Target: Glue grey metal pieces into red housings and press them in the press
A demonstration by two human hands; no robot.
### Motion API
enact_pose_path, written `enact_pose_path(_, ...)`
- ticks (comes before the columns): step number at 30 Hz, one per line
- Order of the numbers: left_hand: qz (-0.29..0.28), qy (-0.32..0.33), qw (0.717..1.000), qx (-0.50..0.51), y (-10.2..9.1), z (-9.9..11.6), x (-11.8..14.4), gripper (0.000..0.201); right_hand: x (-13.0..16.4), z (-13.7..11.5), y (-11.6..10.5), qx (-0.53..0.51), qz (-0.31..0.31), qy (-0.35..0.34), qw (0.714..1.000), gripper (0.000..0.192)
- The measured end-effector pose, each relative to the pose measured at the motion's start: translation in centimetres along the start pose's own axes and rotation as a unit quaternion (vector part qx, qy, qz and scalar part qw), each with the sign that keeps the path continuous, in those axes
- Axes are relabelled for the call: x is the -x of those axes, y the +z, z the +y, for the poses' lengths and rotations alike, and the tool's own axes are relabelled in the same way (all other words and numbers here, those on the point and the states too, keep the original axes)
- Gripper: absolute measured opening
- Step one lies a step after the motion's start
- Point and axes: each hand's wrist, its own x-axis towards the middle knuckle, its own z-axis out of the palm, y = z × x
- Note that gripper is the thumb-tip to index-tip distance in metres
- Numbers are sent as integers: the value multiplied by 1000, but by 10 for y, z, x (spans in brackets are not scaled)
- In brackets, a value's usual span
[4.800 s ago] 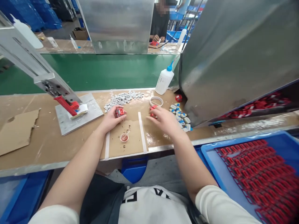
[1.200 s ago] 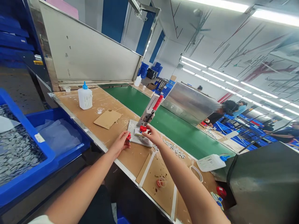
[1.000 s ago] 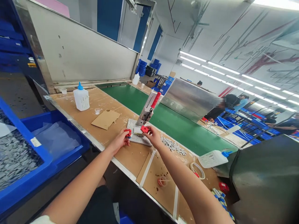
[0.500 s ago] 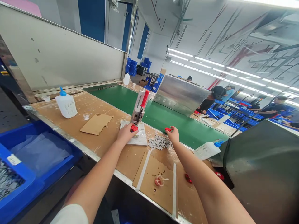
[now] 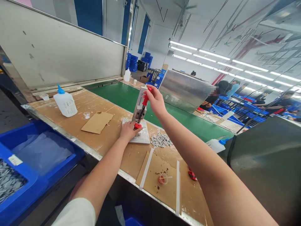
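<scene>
On bench plate (image 5: 143,138), left hand (image 5: 128,130) pinching red part (image 5: 137,126), right hand (image 5: 155,100) gripping lever (image 5: 145,98)

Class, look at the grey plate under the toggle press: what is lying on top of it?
On the flat grey metal plate stand the upright metal press with its red-gripped lever and a small red plastic part, held by the left hand. That hand covers the plate's near-left corner. The right hand grips the lever.

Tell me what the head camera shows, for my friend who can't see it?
A person's right hand grips the red lever of a small press, while the left hand holds a red part on the plate under it. Around them on the bench are a white bottle, cardboard and grey chips.
</scene>
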Motion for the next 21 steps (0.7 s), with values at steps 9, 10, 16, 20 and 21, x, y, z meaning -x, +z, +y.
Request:
enact_pose_path(9,-2,-2,999,52,8,-7,-4,51,98,-40,-7,132,-67,-93,985,28)
enact_pose_path(10,3,1,998,62,9,-8,-4,49,110,-37,-7,147,-92,-110,979,25)
enact_pose_path(16,7,18,992,123,17,-11,-5,35,157,-2,-6,196,-159,-166,953,22)
enact_pose_path(20,6,17,989,148,17,-10,-5,34,168,20,-9,231,-161,-170,944,21)
enact_pose_path(21,3,16,988,154,16,-10,-5,33,170,24,-9,240,-158,-180,941,22)
